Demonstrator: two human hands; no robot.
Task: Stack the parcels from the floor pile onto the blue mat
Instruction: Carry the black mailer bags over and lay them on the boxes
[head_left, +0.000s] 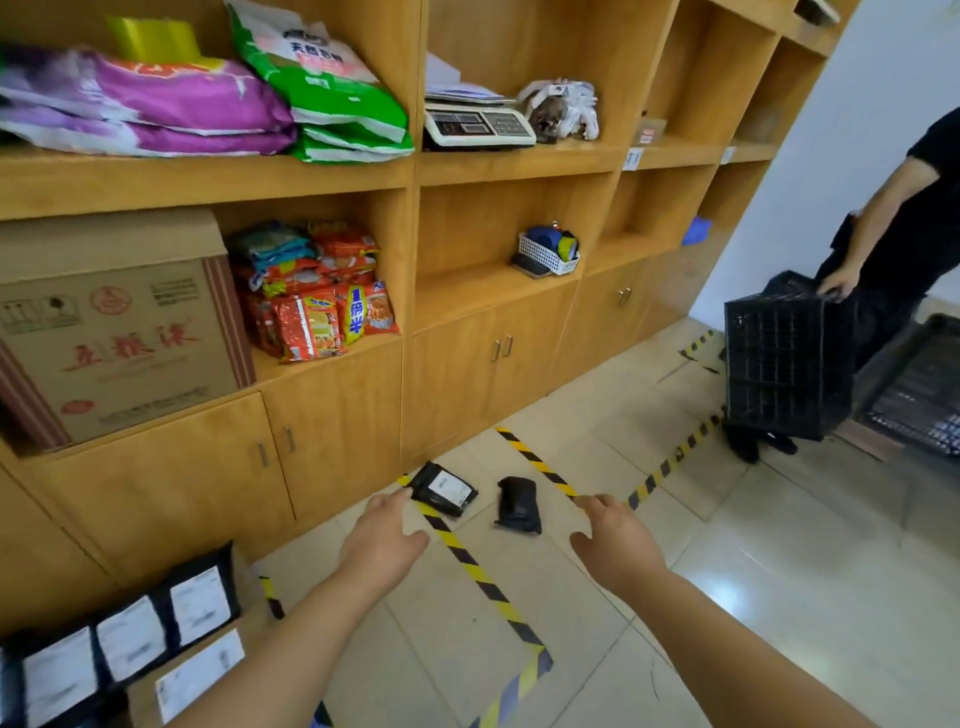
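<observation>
Our left hand (382, 535): reaching out over the striped tape (470, 564), fingers loosely spread, holding nothing.
Our right hand (613, 540): also out, relaxed, nothing in it.
Labelled parcel (444, 488): on the floor by the cabinet, just past our left fingertips.
Plain black parcel (518, 505): between our hands, farther out.
Stacked parcels (119, 644): at our lower left.
Other person (904, 218): holds a black crate (784, 358).
</observation>
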